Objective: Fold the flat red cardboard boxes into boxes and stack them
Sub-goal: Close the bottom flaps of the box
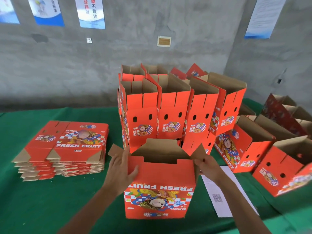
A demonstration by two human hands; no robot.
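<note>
A red "FRESH FRUIT" box (159,193) stands upside down in front of me on the green table, its brown bottom flaps open upward. My left hand (120,168) holds the box's left wall, thumb on the front face, beside the left flap. My right hand (208,166) pinches the right flap at the box's upper right corner. A pile of flat red boxes (67,146) lies to the left. Several folded red boxes (172,105) stand stacked behind the held box.
More folded boxes (243,149) lie on their sides at the right, with dark red boxes (283,115) beyond them. A white paper sheet (224,191) lies right of the held box. The green table cloth (50,200) meets a grey concrete wall.
</note>
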